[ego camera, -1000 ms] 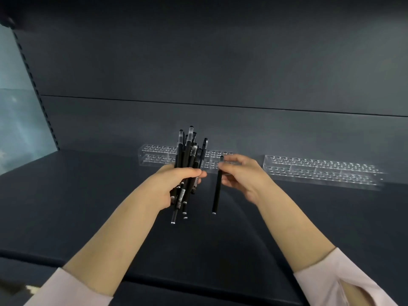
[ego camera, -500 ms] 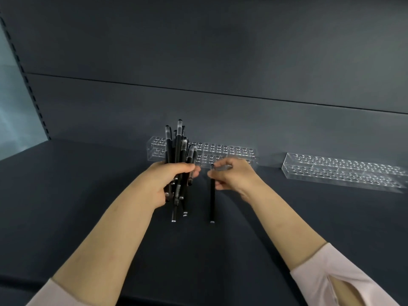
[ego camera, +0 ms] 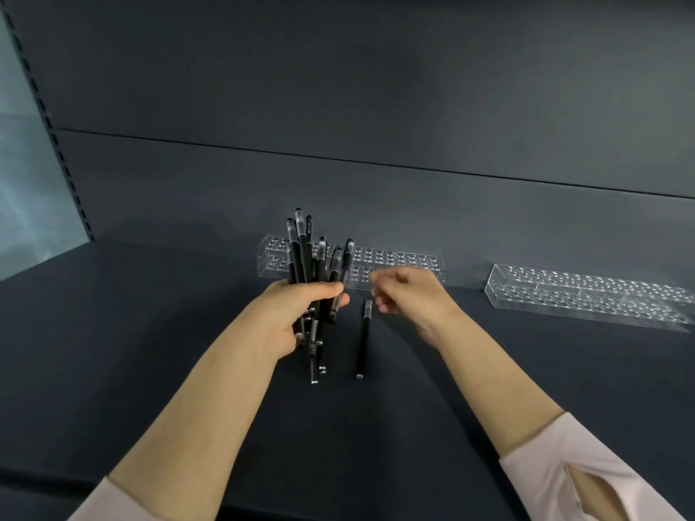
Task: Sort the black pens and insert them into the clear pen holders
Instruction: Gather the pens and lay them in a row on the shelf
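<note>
My left hand (ego camera: 297, 314) is shut on a bundle of several black pens (ego camera: 312, 265), held upright over the dark shelf with their ends sticking out above and below my fist. A single black pen (ego camera: 362, 338) lies just right of the bundle, its silver-banded top end close to my right fingertips but apart from them. My right hand (ego camera: 408, 295) hovers above it with loosely curled, blurred fingers and nothing in them. A clear pen holder (ego camera: 398, 263) with rows of holes stands behind both hands against the back wall. A second clear pen holder (ego camera: 586, 295) sits to the right.
The dark shelf surface (ego camera: 150, 332) stretches to a front edge near the bottom of the view. A dark back panel (ego camera: 376, 107) rises behind the holders. A slotted upright and glass pane (ego camera: 34, 182) close off the left side.
My right hand held the single pen by its top; now the pen is out of my fingers and my hand has lifted slightly up and right. The left hand keeps the bundle.
</note>
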A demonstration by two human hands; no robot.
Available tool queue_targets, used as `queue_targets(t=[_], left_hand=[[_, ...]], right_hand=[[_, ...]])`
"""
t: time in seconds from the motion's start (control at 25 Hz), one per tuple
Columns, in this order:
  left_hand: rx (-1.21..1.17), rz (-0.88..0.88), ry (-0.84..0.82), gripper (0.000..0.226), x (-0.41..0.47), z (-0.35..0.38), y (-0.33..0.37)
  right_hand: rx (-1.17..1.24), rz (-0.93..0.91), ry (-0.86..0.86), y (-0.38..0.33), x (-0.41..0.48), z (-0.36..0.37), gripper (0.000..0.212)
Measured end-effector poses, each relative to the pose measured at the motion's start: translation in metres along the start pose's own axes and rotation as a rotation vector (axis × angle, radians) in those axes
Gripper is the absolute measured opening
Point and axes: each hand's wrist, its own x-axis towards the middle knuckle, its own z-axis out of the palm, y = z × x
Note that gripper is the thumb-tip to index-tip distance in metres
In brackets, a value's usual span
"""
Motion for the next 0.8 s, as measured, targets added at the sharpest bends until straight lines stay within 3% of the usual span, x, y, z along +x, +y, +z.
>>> queue_targets(t=[0.2,0.4,0.56,0.68,0.8], left_hand=[[-0.004,-0.018,-0.120,0.019,-0.018,0.028,-0.004],[-0.059,0.030,-0.167,0.017,-0.027,0.071,-0.008],[0.064,0.019,-0.227,0.010,-0.032,0.113,-0.015],[0.195,0.007,-0.243,0.009,-0.034,0.142,-0.021],[0.147,-0.003,-0.266,0.014,-0.039,0.169,-0.028]], right_hand=[[0.263,0.067,-0.091,-0.017,-0.012,-0.019,0.004],[0.384,0.059,0.018,-0.018,-0.030,-0.078,0.008],[0.235,0.062,0.147,-0.006,-0.047,-0.147,0.001],[0.051,0.067,0.271,0.009,-0.057,-0.198,0.011],[-0.077,0.115,0.345,0.024,-0.068,-0.241,0.015]])
